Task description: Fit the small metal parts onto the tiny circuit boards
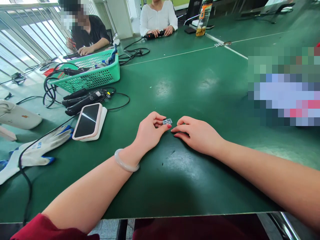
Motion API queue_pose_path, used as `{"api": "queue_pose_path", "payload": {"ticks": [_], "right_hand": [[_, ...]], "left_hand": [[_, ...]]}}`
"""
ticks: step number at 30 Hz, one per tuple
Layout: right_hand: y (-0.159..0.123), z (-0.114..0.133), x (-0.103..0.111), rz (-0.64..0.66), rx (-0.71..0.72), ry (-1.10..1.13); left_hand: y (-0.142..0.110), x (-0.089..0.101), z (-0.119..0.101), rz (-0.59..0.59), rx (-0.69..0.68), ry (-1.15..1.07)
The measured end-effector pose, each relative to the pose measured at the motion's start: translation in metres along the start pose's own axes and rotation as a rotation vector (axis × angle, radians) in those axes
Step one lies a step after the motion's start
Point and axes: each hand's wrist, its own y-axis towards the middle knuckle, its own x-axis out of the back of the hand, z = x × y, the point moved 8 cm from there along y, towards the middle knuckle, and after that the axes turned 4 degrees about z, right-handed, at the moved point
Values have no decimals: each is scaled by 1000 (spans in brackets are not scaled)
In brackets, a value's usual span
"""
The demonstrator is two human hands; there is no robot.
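Between the thumb and fingers of my left hand is a small flat piece with a white-and-dark pattern, which looks like a little circuit board. The wrist behind it wears a pale bangle. My right hand rests low over the green table, just right of the piece and apart from it. Its fingers are loosely bent with gaps between them, and nothing shows in them.
Left of my hands lie a phone on a white block, a work glove and black corded tools. A green basket stands behind them. Across the table sit two people, near a bottle. A blurred patch covers the right side.
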Motion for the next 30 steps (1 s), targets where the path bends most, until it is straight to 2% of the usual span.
{"api": "queue_pose_path", "payload": {"ticks": [5,9,13,21,30], "right_hand": [[0,0,10,-62,-3,91],[-2,-7,24,-153,-95,279],[-3,-8,29,-190,-140,406],[-6,1,41,-312,33,427],[-12,8,50,-393,115,412]], "left_hand": [[-3,-3,0,35,-5,40],[-4,-5,-6,57,-37,67],[-5,-5,-9,65,-39,46],[-6,-14,-9,194,-41,-181],[-8,-18,-13,269,-17,-358]]}}
